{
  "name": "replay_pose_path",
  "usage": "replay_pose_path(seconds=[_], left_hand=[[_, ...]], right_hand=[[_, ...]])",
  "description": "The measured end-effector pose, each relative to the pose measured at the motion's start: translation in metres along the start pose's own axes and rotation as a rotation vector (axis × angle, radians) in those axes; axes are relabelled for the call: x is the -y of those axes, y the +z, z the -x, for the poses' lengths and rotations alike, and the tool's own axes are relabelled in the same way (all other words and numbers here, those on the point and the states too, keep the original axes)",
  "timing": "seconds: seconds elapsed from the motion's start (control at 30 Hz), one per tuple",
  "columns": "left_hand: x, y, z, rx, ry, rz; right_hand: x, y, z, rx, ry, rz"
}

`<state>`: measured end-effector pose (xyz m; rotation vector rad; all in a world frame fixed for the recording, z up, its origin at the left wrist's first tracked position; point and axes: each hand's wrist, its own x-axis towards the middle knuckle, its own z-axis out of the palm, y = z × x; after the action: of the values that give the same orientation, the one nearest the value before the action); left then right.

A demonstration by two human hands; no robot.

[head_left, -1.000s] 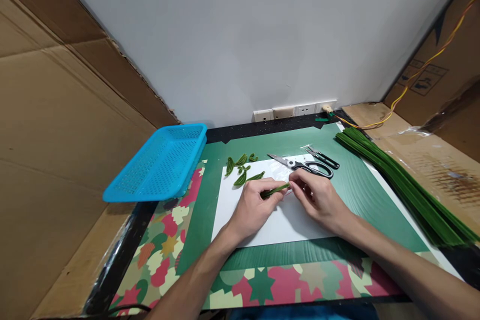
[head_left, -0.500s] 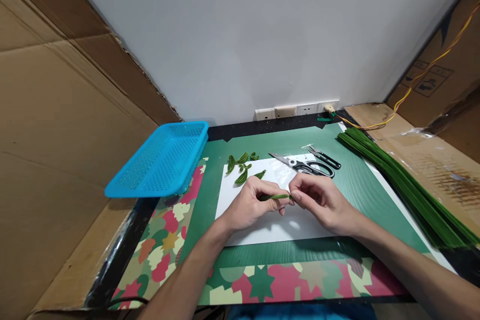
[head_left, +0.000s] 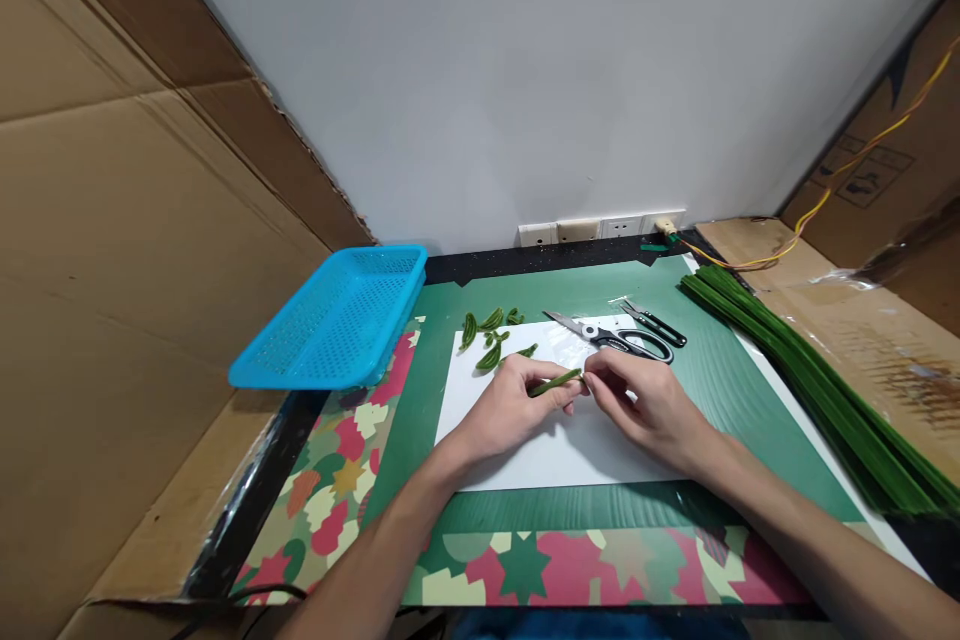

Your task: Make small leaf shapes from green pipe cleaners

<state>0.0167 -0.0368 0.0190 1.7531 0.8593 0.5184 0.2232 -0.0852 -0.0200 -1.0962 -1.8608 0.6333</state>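
Between finger and thumb, my left hand (head_left: 514,410) holds a piece of folded green pipe cleaner (head_left: 556,383) above a white sheet (head_left: 517,468). At the piece's right end, the fingertips of my right hand (head_left: 652,410) are pinched together on its tip, close against my left fingertips. Part of the piece is hidden by my left fingers. Behind my left hand lie several leaf shapes (head_left: 490,356) bent from the same green pipe cleaner. Scissors (head_left: 634,344) with black-and-grey handles and small black snips (head_left: 654,323) lie beyond my right hand.
A blue perforated basket (head_left: 330,320) stands at the left. On the right lies a long bundle of green pipe cleaners (head_left: 810,380). The green mat (head_left: 405,420) covers a patterned cloth (head_left: 555,565). Sockets (head_left: 577,231) with a yellow cable (head_left: 814,210) line the wall, and cardboard (head_left: 150,320) flanks the sides.
The pipe cleaner piece in my left hand now tilts up more toward its right end. Both hands stay together at its tip. The whole view has shifted slightly.
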Motion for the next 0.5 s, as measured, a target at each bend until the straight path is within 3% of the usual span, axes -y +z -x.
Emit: replay_pose_path(seconds=[0.1,0.23,0.33,0.5], left_hand=[[-0.0020,-0.0012,0.0005,0.027,-0.048,0.052],[0.0000,-0.0002,0.0019,0.139,-0.186,0.322],[0.0038,0.0037,0.0036,0.140,-0.220,0.456],[0.0078,0.0082,0.0052,0.148,-0.228,0.497]], right_hand=[[-0.0004,-0.0019,-0.0028,-0.038,0.077,-0.088],[-0.0015,-0.0035,-0.0056,-0.050,0.181,-0.216],[-0.0020,-0.0018,-0.0060,-0.040,0.230,-0.275],[-0.0002,0.0004,-0.0074,-0.063,0.274,-0.323]])
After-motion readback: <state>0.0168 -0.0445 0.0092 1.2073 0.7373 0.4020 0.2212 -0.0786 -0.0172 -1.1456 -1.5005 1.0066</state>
